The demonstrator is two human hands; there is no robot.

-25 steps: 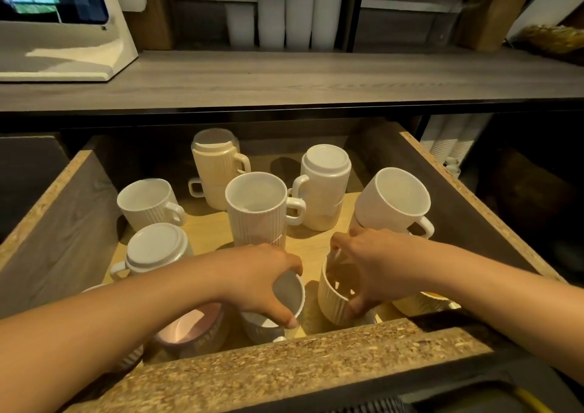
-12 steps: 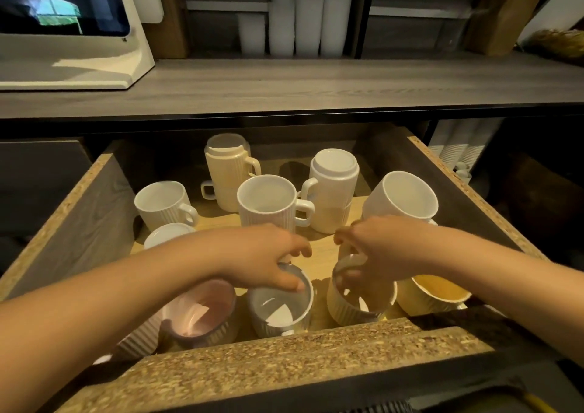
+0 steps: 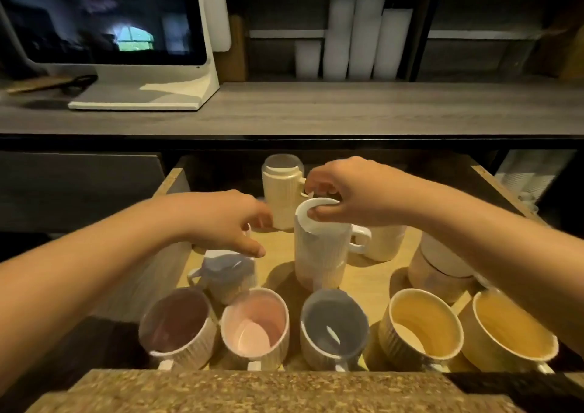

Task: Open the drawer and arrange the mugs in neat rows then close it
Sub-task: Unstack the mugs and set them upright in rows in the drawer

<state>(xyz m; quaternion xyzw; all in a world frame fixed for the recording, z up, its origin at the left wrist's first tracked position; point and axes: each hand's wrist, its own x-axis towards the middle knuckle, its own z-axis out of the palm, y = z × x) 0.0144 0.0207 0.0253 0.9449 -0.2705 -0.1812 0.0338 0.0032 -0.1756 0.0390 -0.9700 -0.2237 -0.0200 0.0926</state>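
The wooden drawer (image 3: 373, 281) stands pulled open below the counter. Along its front edge runs a row of several ribbed mugs, among them a pink-lined mug (image 3: 255, 325), a grey-lined mug (image 3: 334, 324) and a yellow-lined mug (image 3: 422, 325). My right hand (image 3: 350, 193) pinches the rim of a tall stack of white ribbed mugs (image 3: 319, 254) in the middle. My left hand (image 3: 226, 219) hovers with loosely curled fingers just above a small grey-lined mug (image 3: 229, 275) at the left, holding nothing. A cream stack of upside-down mugs (image 3: 281, 194) stands at the back.
Another pale stack (image 3: 384, 242) sits behind the right hand and an upturned stack (image 3: 439, 265) by the right wall. The grey counter (image 3: 316, 109) above carries a white-framed screen (image 3: 104, 17). White cup stacks (image 3: 350, 39) stand on the back shelf. The drawer's chipboard front (image 3: 252, 390) lies nearest.
Both hands left the front-row mugs and moved back. My right hand now pinches the tall white stack's rim; my left hovers over the small mug at left. The view tilted up.
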